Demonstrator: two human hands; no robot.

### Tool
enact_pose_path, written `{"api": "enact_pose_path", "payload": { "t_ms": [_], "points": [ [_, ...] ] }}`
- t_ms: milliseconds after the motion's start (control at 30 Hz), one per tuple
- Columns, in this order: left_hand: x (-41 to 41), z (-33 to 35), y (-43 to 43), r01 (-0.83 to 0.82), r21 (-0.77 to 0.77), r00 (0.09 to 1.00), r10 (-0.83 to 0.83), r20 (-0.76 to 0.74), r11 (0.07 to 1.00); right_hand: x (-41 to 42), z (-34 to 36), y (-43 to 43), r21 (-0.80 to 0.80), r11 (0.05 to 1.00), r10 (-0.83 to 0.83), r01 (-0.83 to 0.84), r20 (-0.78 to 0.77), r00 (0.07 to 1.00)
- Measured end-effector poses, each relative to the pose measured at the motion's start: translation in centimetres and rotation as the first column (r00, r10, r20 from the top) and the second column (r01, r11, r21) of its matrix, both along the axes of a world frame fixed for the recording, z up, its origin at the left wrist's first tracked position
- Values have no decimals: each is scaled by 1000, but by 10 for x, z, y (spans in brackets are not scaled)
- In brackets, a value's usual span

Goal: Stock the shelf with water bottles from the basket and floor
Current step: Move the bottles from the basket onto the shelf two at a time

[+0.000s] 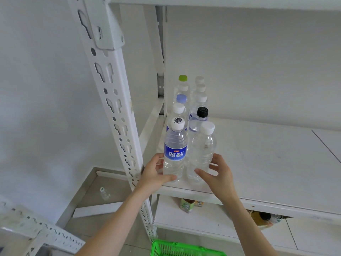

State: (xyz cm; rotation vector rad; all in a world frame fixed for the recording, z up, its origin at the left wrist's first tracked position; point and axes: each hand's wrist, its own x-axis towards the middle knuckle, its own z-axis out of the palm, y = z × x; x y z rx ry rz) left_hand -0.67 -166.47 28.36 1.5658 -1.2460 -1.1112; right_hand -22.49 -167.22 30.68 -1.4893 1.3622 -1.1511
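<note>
The left hand point(156, 172) had its grip curled round the lower body of a clear plastic water bottle with a blue label point(175, 154). The right hand point(218, 172) had its grip wrapped likewise round an unlabelled clear plastic water bottle with a white cap point(201, 154), thumb in front and fingers at the far side. Both bottles stood upright and side by side at the front edge of the white metal shelf point(258, 163), heading two rows that ran back toward its left rear corner.

The likeliest mishap was a fall. The two front bottles sat close to the lip, so letting go while a base overhung could have tipped one forward onto the floor. A hard shove backward was the other risk: the rows were packed tight, and a knock against the black-capped bottle point(202, 115) could have toppled those behind it in turn.

Ten bottles stood on the shelf, five to a row. Seven had white caps, one green, one pale blue and one black. One small clear bottle point(105, 194) lay waiting on the grey floor beyond the white slotted upright post point(118, 111). One green plastic basket point(166, 246) showed below, its contents out of view. The lower shelf held one green drink carton point(187, 205).
</note>
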Motion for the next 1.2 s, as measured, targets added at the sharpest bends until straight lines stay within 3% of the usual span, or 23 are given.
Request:
{"api": "enact_pose_path", "payload": {
  "t_ms": [700,1000,1200],
  "points": [
    [3,-2,-20,25,-13,998,-24,64,1000,1,-4,-20,2,1000,13,-13,-65,998],
    [-7,-4,5,-7,-199,900,93,426,980,5,-3,-4,-38,997,-74,68,-174,982],
    [-13,-4,40,133,-331,688,153,710,934,-4,-14,22,-286,958,-143,-13,-519,843]
  ]
}}
